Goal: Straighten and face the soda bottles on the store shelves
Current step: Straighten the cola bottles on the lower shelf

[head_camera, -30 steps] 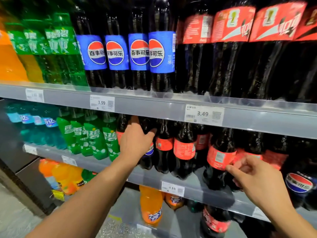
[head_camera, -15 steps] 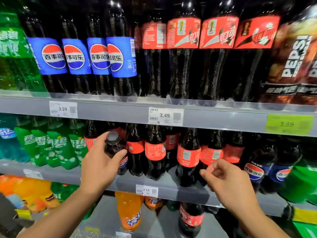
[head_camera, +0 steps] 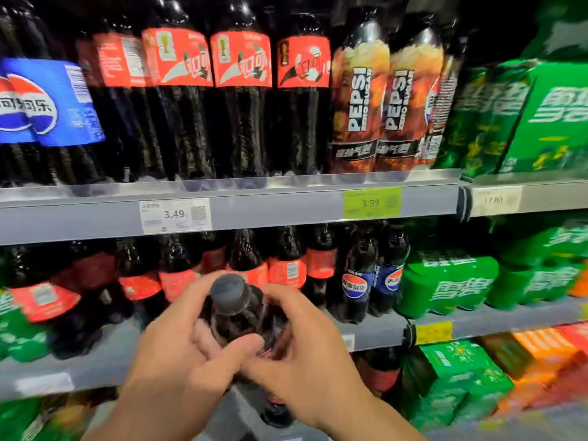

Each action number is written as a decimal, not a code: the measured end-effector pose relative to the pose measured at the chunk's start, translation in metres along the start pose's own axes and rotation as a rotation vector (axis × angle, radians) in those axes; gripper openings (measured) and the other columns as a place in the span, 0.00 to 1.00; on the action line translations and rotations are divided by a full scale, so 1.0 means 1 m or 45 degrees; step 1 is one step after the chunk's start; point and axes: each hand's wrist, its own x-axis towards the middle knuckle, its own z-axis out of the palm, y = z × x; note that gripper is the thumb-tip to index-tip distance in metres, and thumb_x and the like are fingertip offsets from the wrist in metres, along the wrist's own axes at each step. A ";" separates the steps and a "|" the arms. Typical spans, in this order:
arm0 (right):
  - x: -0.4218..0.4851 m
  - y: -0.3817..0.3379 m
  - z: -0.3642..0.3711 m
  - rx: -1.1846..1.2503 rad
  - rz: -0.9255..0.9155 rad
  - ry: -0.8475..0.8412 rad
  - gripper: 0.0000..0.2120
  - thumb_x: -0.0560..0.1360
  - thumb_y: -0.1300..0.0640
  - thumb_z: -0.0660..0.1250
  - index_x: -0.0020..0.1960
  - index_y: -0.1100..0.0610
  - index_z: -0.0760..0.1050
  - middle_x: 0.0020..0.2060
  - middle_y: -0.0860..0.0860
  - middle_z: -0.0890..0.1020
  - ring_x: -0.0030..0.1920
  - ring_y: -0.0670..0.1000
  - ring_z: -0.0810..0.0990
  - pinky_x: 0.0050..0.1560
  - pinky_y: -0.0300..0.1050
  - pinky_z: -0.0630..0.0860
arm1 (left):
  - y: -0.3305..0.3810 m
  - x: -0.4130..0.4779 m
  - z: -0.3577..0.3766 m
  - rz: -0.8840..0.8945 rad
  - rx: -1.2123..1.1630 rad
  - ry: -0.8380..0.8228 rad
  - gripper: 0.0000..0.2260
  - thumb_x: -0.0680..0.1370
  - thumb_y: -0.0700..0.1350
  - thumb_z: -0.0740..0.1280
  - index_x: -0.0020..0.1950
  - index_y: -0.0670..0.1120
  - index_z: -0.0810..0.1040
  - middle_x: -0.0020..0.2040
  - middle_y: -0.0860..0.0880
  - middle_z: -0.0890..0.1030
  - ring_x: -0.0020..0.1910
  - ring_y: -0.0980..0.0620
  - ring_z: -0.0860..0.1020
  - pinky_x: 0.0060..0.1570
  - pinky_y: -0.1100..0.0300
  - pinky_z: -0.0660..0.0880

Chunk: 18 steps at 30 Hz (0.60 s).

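Observation:
A small dark cola bottle (head_camera: pixel 234 308) with a grey-black cap is held off the shelf in front of the middle shelf (head_camera: pixel 375 329). My left hand (head_camera: pixel 187 351) wraps its left side, thumb across the front. My right hand (head_camera: pixel 305 348) grips its right side. Its label is hidden by my fingers. Behind it stand red-label cola bottles (head_camera: pixel 286 272) and two dark blue-label Pepsi bottles (head_camera: pixel 356 281) on the middle shelf. The view is motion-blurred.
The top shelf (head_camera: pixel 286 205) carries tall blue Pepsi (head_camera: pixel 47 100), red-label cola (head_camera: pixel 241 90) and Pepsi zero sugar bottles (head_camera: pixel 359 100). Green Sprite packs (head_camera: pixel 445 284) fill the right. Price tags 3.49 (head_camera: pixel 175 214) and 3.99 (head_camera: pixel 371 203) hang on the rail.
My left hand has pulled the dark bottle out from the left of the middle shelf and carried it rightward. My right hand has closed onto it. The view has swung right.

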 end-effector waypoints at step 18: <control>0.024 0.071 -0.050 -0.118 0.534 0.595 0.36 0.65 0.44 0.79 0.70 0.49 0.70 0.40 0.49 0.83 0.32 0.44 0.77 0.37 0.40 0.70 | -0.010 0.095 0.081 0.151 1.031 0.091 0.19 0.72 0.64 0.66 0.44 0.49 0.70 0.43 0.46 0.78 0.47 0.41 0.75 0.49 0.49 0.69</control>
